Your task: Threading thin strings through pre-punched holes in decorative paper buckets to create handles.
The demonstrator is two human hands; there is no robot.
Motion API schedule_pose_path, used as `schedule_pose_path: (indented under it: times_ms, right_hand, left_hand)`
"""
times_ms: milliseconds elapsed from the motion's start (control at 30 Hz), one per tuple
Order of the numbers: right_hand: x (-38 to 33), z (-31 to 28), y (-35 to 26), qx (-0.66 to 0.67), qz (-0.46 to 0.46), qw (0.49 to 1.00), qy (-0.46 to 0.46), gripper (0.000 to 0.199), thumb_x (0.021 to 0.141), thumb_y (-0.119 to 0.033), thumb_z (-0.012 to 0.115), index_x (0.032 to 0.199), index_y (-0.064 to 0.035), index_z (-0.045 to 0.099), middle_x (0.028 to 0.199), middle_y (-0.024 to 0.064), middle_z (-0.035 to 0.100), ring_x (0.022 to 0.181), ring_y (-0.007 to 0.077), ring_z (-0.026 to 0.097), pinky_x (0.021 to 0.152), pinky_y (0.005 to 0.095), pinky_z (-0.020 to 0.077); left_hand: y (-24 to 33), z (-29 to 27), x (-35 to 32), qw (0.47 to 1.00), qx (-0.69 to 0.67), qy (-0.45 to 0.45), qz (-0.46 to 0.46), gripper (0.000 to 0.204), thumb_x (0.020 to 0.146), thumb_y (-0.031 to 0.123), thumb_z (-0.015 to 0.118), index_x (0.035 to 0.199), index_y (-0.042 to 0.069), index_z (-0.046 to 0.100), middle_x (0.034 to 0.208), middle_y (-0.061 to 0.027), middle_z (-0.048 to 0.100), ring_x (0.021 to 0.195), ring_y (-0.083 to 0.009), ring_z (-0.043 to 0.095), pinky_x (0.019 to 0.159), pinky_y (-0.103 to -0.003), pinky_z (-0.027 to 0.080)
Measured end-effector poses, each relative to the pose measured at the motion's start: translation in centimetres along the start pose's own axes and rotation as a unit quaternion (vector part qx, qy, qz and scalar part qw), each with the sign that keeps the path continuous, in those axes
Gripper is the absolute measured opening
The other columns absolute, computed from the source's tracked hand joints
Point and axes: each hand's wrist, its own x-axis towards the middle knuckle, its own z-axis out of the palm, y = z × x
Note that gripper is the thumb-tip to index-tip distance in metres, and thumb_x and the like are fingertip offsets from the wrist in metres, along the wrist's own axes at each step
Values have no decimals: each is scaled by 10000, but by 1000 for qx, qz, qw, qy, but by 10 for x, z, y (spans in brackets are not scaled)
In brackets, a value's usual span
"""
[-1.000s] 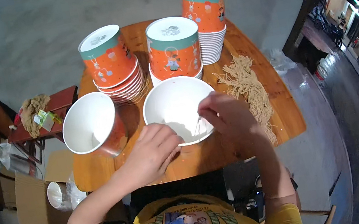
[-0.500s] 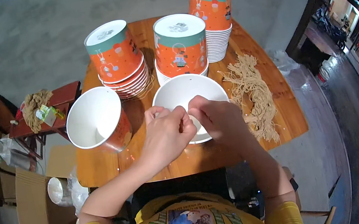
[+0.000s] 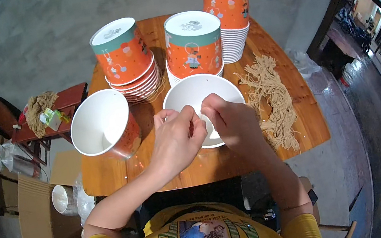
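Note:
My left hand (image 3: 177, 136) and my right hand (image 3: 233, 124) are close together above the near rim of a white-lined paper bucket (image 3: 200, 86). Both have thumb and fingers pinched, with a small gap between the fingertips. Whatever sits in the pinches is too small or hidden to make out. To the left, a second paper bucket (image 3: 102, 122), orange outside, leans with its mouth toward me. Right of my hands lies a loose bundle of tan twine (image 3: 275, 109).
Upside-down orange-and-green bucket stacks stand behind: left (image 3: 122, 54), middle (image 3: 194, 49) and far right (image 3: 228, 8). All rest on a wooden table (image 3: 309, 126). Lower left is an open cardboard box (image 3: 39, 227). A red bench (image 3: 67, 97) holds more twine.
My fingertips have drawn slightly apart, both hands staying above the bucket. The whole view has shifted a little; the buckets and twine keep their places on the table.

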Motion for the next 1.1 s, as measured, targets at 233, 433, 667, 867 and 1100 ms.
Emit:
schedule_pose_path:
  times_ms: [233,433,667,867,1100]
  right_hand:
    - [13,6,24,-166,-58,982,66,137,917,-196,513,899,-69,466,702,159,623,678,366,644,540,459,499]
    - [15,7,20,-141,-51,987,55,145,880,-177,553,877,-55,475,697,179,628,700,371,647,561,462,510]
    - [16,6,14,-121,-55,990,41,118,865,-148,550,861,-43,497,683,193,626,707,398,642,600,491,509]
    - [20,13,22,-149,-80,986,16,104,856,-167,595,865,-71,556,594,180,567,612,372,612,539,458,483]
    - [20,14,24,-139,-86,987,-2,118,860,-179,585,850,-64,559,590,175,568,600,362,614,522,445,480]
  left_hand:
    - [10,-8,-14,996,18,-71,47,154,807,149,629,773,67,502,720,-44,516,793,-218,513,916,-378,303]
    - [10,-11,-23,993,2,-13,120,199,782,122,657,847,53,482,800,-100,495,814,-282,525,866,-410,340]
    - [5,-5,-20,977,57,-49,199,200,752,52,628,894,37,488,855,-112,477,843,-312,509,831,-416,390]
    - [3,-18,-6,960,92,-87,249,247,639,-1,609,844,46,479,823,-100,462,827,-282,475,890,-427,358]
    - [0,-28,-5,959,48,-149,238,230,673,-2,615,859,18,481,829,-130,476,881,-327,482,947,-451,356]
